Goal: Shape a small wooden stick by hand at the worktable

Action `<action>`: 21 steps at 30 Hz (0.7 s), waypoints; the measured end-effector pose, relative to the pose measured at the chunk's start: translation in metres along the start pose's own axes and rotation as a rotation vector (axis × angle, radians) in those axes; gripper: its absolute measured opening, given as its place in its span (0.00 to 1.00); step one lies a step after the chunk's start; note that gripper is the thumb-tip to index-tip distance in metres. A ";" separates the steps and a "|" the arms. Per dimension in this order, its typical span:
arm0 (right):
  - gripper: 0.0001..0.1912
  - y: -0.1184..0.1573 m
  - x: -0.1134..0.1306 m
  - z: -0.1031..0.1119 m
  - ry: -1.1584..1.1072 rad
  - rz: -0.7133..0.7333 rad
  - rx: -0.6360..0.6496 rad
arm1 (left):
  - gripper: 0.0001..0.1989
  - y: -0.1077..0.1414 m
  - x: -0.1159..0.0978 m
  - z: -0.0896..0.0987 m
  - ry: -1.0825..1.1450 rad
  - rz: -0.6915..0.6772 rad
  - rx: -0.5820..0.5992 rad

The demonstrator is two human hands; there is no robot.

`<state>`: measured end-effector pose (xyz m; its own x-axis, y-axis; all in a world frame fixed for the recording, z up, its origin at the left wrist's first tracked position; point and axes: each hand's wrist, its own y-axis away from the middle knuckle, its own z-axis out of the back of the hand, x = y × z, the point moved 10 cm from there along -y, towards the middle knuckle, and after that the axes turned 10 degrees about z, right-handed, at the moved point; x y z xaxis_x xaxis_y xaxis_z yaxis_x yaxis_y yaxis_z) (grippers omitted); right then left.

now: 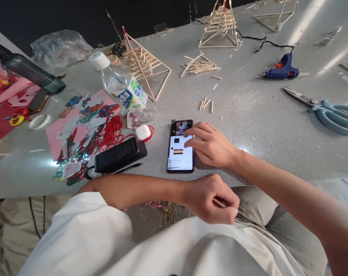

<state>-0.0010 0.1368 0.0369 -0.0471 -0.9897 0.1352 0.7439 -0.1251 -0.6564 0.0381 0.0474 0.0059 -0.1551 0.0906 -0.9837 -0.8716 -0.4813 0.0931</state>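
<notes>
A phone (180, 161) lies on the table with its screen lit, showing a small picture at the top and a white page below. My right hand (212, 145) rests at its right edge, fingers stretched over the screen and holding nothing. Below, at the table's front edge, my left hand (210, 199) is closed in a fist around a thin wooden stick (219, 202), most of which the fingers hide. Several short sticks (206, 104) lie beyond the phone, with a larger pile of sticks (199, 66) farther back.
Stick pyramid frames (146, 69) stand at the back. To the right lie a blue glue gun (283, 69) and scissors (332, 113). Leftward are a water bottle (124, 84), white earbud case (143, 132), black power bank (116, 155), red cord (112, 130) and foil scraps (78, 134).
</notes>
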 end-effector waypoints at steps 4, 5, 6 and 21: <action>0.16 -0.001 0.000 0.000 0.001 -0.010 0.017 | 0.06 0.000 0.002 -0.001 0.024 0.022 0.022; 0.16 -0.001 0.000 0.000 -0.002 -0.011 0.019 | 0.07 0.000 0.001 -0.001 0.022 0.011 0.013; 0.16 -0.001 0.000 0.000 -0.002 -0.011 0.020 | 0.08 0.000 0.000 0.000 0.019 -0.007 0.004; 0.18 -0.004 0.012 -0.005 0.007 0.094 0.058 | 0.11 0.001 -0.006 -0.002 -0.091 -0.069 -0.002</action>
<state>-0.0074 0.1254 0.0372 0.0200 -0.9973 0.0701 0.7826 -0.0280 -0.6219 0.0391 0.0446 0.0110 -0.1369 0.2024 -0.9697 -0.8806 -0.4731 0.0256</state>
